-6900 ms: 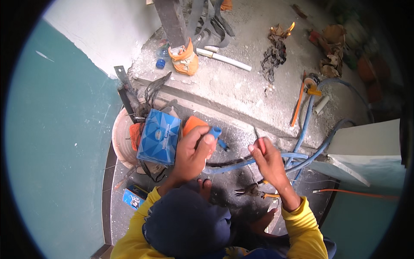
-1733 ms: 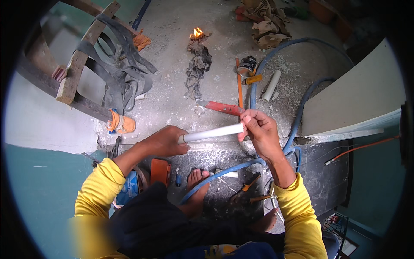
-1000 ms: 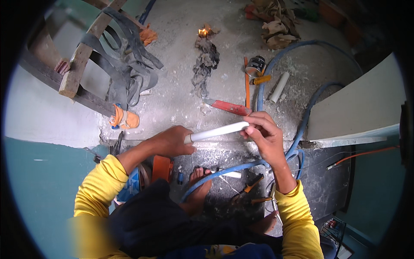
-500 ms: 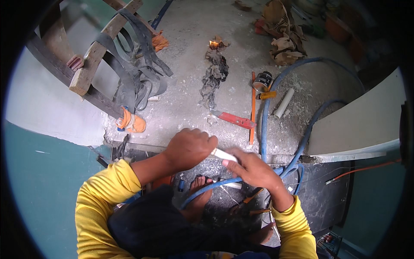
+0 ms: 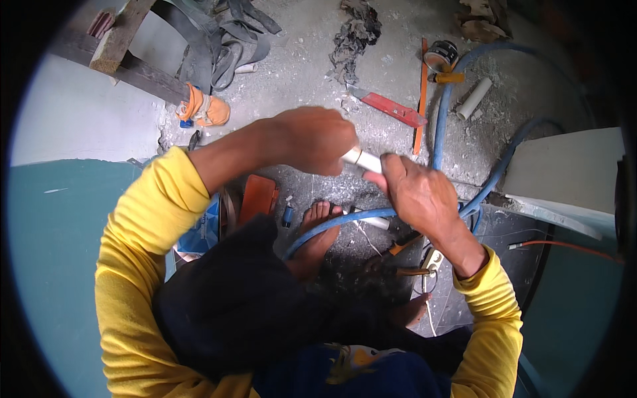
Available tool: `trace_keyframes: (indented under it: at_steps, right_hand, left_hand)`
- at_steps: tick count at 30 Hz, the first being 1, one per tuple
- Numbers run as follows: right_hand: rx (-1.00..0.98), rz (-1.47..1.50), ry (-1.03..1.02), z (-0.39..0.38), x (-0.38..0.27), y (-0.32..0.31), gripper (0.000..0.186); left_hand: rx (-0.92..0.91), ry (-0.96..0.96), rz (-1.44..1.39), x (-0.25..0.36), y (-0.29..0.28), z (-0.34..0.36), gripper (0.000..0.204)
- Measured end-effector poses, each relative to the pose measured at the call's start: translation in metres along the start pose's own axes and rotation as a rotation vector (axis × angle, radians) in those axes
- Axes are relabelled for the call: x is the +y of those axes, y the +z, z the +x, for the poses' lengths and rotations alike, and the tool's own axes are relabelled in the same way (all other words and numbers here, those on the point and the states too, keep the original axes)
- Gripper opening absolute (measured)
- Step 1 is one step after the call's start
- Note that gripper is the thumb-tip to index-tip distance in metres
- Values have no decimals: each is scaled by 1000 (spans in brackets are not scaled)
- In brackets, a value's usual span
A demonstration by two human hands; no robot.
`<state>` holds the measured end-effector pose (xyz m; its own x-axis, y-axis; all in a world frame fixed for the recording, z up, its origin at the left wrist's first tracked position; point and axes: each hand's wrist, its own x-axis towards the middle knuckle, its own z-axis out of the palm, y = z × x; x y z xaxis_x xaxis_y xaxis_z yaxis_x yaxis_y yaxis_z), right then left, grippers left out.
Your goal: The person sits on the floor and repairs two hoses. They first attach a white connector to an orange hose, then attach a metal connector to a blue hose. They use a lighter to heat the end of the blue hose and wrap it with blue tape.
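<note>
Both of my hands grip a short white plastic pipe (image 5: pixel 369 161), held up in front of me over the floor. My left hand (image 5: pixel 315 140) is closed in a fist around the pipe's left end and hides most of that end. My right hand (image 5: pixel 421 194) wraps the other end, fingers curled, with the thumb pointing along it. Between the hands a short white stretch shows, with a brownish ring near the left fist. Beyond the pipe, a red utility knife (image 5: pixel 391 109) lies on the dusty floor, its blade pointing left.
A blue hose (image 5: pixel 440 126) curves along the right and across my foot. An orange strip (image 5: pixel 421 93), a tin can (image 5: pixel 440 57) and a loose white pipe piece (image 5: pixel 474 99) lie beyond. Burnt ash (image 5: pixel 355 40) is ahead. A wooden frame (image 5: pixel 142 76) stands left; an extension socket (image 5: pixel 432 260) lies near my foot.
My view has tipped downward, so floor things sit higher and the flame has left the picture. Both hands still hold the pipe; the left forearm stretches further right.
</note>
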<state>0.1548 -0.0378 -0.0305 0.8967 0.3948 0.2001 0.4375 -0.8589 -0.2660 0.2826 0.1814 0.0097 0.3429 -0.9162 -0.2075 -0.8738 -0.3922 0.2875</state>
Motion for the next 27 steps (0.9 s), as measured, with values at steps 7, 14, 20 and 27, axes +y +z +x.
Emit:
trace_keyframes:
  at_steps: [7,14,20,27]
  right_hand:
    - [-392,1031,367,-26,25,-35,42]
    - [-545,1037,369,-99,40,1,35]
    - [-510,1358,545,-60,13,27,34]
    - [-512,1463,598,-62,8,40,32]
  left_hand:
    - [330,12,260,1,8,-22,16]
    - [173,-444,-222,-82,10,-63,21]
    - [81,-599,-378,-90,9,-55,44]
    - [201,-454,-285,-127,35,-79,41]
